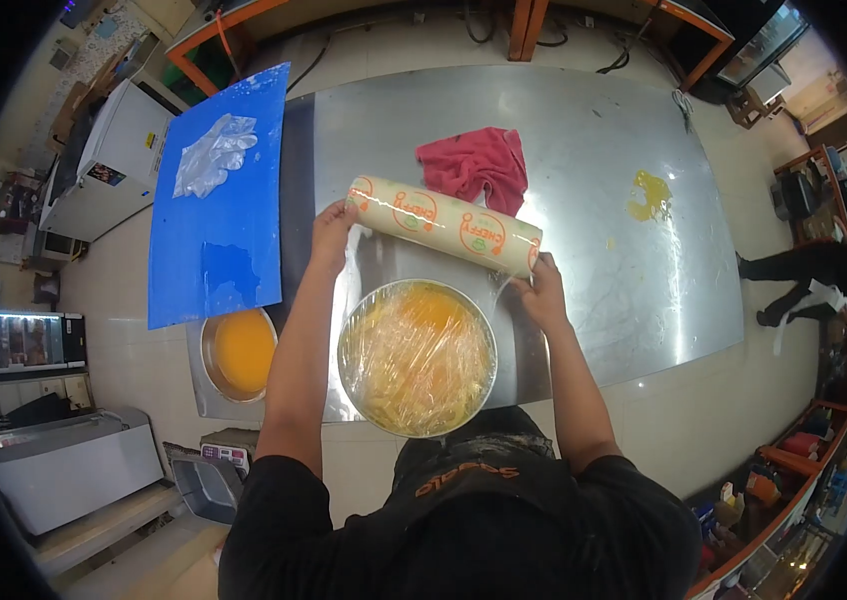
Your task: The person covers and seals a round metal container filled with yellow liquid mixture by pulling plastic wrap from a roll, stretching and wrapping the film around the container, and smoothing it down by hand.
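Note:
A thick roll of cling film (444, 225) with orange printed lettering is held up between my two hands, tilted down toward the right. My left hand (334, 235) grips its left end and my right hand (542, 292) grips its right end. Nearer my body, at the table's front edge, a round metal bowl (346, 385) sits with clear wrinkled film (419, 355) stretched across its top. Something yellow-orange shows through the film. Just beyond the roll lies a crumpled red cloth (479, 165).
At left, a blue board (214, 215) carries clear plastic gloves (216, 152). A second metal bowl with orange liquid (244, 352) stands partly under it. Yellow liquid (650, 196) is spilled on the steel table (604, 330). Another person (809, 280) stands at far right.

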The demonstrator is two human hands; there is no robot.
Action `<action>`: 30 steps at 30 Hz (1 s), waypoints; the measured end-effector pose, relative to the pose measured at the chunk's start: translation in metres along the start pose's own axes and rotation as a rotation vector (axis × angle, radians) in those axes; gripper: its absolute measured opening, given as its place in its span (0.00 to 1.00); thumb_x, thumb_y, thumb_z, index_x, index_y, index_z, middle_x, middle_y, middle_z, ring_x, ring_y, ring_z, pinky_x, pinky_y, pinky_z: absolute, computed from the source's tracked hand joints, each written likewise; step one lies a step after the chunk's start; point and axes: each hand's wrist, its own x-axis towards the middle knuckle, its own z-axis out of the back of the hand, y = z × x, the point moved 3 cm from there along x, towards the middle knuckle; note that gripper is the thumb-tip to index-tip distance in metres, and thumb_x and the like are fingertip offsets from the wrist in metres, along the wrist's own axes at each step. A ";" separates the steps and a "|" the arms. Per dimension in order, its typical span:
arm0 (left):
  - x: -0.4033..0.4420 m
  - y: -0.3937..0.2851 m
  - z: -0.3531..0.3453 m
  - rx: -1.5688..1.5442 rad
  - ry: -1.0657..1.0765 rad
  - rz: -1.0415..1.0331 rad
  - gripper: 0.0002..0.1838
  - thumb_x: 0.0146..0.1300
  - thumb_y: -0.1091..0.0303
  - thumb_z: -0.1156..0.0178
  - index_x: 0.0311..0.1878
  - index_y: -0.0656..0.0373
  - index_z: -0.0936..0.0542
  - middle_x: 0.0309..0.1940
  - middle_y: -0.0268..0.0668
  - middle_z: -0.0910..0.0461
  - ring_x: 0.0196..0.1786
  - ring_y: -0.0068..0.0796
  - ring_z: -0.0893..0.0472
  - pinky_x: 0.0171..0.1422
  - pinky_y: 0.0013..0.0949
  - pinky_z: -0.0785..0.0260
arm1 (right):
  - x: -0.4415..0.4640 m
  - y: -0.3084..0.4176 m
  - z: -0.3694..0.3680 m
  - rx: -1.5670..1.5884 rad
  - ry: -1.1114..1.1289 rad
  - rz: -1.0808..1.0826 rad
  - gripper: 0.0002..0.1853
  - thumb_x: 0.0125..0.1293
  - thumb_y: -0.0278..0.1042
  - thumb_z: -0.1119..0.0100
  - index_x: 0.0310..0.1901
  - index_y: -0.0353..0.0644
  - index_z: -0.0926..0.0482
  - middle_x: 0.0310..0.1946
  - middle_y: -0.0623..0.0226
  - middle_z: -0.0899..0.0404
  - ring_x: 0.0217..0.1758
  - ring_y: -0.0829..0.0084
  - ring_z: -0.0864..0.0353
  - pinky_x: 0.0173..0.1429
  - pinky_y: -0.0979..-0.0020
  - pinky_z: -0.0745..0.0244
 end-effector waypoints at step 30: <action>-0.314 0.053 -0.026 -0.482 -0.230 -0.169 0.36 0.73 0.47 0.69 0.75 0.63 0.44 0.70 0.49 0.35 0.70 0.48 0.32 0.75 0.48 0.41 | -0.058 0.068 -0.056 0.956 0.559 -0.340 0.35 0.76 0.56 0.57 0.72 0.34 0.40 0.69 0.57 0.35 0.72 0.67 0.36 0.75 0.65 0.43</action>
